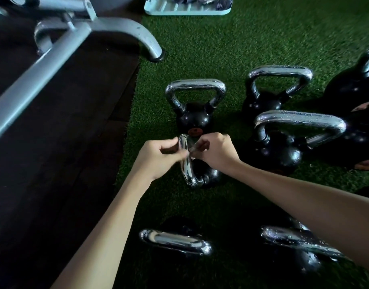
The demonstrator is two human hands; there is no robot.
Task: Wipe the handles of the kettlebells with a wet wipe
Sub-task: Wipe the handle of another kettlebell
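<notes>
Hands meet at centre kettlebell [208, 174], which sits on turf [252, 42], mid-frame. Its chrome handle [186, 163] shows edge-on, running up between the two hands. Left hand [158, 157] is on the handle's left side, right hand [217, 153] on its right, both with fingers curled in a narrow pinch. Between the pinches a thin greyish strip crosses the upper handle: wipe [192, 150], blurred, so its fold is unclear. Both hands hold it; can't tell whether the fingers also touch chrome. Forearms are bare, coming in from the bottom edge. Other kettlebells stand around, all black body and chrome handle, upright on turf. Rear bell [195, 115] is just behind the hands, orange mark on its body. Rear-right bell [262, 101] stands beside that. Right bell [283, 153] is near the right hand, handle speckled with droplets. Large bell [350, 86] is at the right edge, partly cropped. Two more sit close to the camera: near-left bell [175, 241], only its handle clear, and near-right bell [288, 236], partly under the right forearm, droplets on its handle too. Left of the turf lies dark mat [54, 163] with grey steel frame [79, 36] on it; frame foot [156, 55] lands at the mat/turf seam. Pale teal tray [187, 10] sits at the top edge on turf, contents cut off.
</notes>
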